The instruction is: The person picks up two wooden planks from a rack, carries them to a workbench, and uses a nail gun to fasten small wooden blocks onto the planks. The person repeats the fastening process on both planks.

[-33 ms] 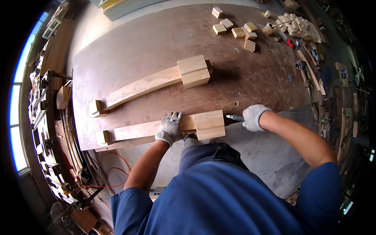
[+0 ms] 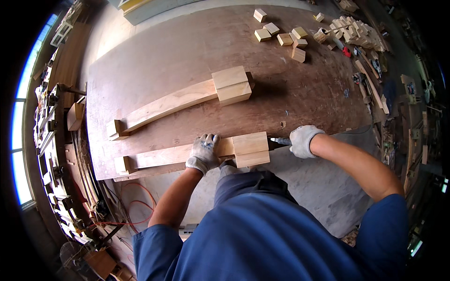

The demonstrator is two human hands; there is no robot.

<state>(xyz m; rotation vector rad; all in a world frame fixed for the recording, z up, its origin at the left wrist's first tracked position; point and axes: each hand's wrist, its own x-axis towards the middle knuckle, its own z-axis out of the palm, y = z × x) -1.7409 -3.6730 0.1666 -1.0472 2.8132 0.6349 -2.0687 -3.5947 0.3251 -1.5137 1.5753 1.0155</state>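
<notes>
My left hand (image 2: 205, 152), in a pale work glove, is closed over a curved wooden leg (image 2: 159, 157) at the near edge of the table. A thick block (image 2: 251, 149) forms the right end of this leg, and a small block (image 2: 123, 165) is at its left end. My right hand (image 2: 303, 141), also gloved, grips a slim grey tool (image 2: 281, 140) just right of the thick block. Its tip is dark and hard to make out, so I cannot tell whether it touches the wood. Farther back lies a second, similar wooden leg (image 2: 171, 103), untouched.
Several small wood blocks (image 2: 285, 39) are scattered at the far right of the brown table (image 2: 154, 61). Behind them is a heap of wood pieces (image 2: 358, 33). Hand tools and wood strips (image 2: 372, 89) lie along the right edge. A red hose (image 2: 140, 202) runs on the floor at left.
</notes>
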